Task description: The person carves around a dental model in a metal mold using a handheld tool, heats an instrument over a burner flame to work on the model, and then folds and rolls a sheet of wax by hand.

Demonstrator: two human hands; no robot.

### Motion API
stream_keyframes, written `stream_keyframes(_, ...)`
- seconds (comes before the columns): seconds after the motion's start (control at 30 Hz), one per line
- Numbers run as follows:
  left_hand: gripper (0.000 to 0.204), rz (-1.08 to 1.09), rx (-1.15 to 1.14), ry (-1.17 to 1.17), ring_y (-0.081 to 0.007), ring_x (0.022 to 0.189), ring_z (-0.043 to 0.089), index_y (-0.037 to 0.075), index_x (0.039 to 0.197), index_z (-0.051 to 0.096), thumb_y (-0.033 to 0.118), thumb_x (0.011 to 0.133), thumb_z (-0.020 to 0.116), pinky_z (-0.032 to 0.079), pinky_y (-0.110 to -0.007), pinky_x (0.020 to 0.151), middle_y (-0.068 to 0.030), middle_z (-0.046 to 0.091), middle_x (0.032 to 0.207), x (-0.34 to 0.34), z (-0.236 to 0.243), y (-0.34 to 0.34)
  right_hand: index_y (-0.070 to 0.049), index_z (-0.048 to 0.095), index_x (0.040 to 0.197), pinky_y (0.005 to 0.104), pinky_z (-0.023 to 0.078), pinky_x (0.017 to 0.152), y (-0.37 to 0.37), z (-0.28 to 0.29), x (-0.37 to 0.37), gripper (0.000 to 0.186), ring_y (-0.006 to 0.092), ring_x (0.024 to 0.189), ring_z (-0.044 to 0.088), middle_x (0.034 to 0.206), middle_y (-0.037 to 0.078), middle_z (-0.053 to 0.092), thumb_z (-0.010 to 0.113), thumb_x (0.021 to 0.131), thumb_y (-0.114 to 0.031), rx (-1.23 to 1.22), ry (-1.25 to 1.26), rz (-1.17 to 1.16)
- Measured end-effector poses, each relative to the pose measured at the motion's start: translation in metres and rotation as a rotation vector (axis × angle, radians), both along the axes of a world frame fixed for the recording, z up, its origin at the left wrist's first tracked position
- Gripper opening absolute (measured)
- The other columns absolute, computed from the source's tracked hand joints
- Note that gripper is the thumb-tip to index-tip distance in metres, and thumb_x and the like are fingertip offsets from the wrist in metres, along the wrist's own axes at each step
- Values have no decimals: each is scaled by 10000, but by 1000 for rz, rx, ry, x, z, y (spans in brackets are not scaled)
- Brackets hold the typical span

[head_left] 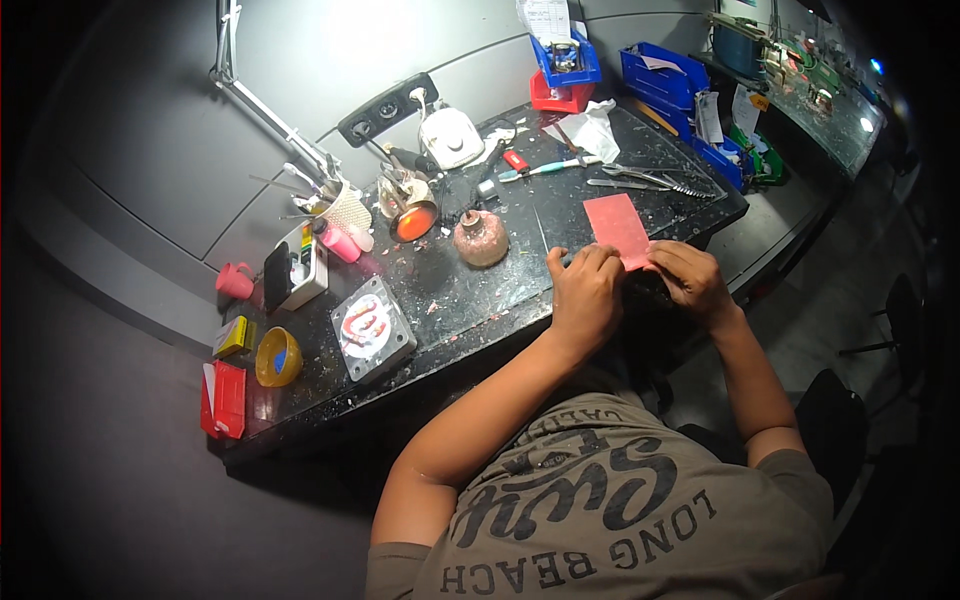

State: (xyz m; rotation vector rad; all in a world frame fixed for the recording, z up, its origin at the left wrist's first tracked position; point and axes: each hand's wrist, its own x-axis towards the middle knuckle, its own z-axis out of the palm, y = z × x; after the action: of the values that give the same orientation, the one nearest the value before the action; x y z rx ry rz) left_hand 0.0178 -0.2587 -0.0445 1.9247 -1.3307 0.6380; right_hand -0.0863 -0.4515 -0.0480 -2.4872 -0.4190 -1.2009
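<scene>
Sheet (616, 222) of pink material, right of the round bottle (481, 240), is pinched at its near edge by the fingers (602, 260) of the left hand (586, 295) and right hand (694, 280). On the tabletop (465, 298), left of that bottle, lies a grey block (374, 330).

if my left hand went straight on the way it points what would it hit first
The pink sheet, which looks right up against your left hand. Past it, metal tools lie roughly in line, though depth is hard to judge.
</scene>
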Motion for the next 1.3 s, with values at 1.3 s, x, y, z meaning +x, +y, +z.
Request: stream_keyframes(1.3,54,-33,38,-15,-242,850,693,84,931,679,53,913,639,368,-523,980,-41,716,900,12,1,4,42,684,987,416,607,842,3,3,1,161,361,948,739,981,185,732,772,873,-32,-27,-25,-10)
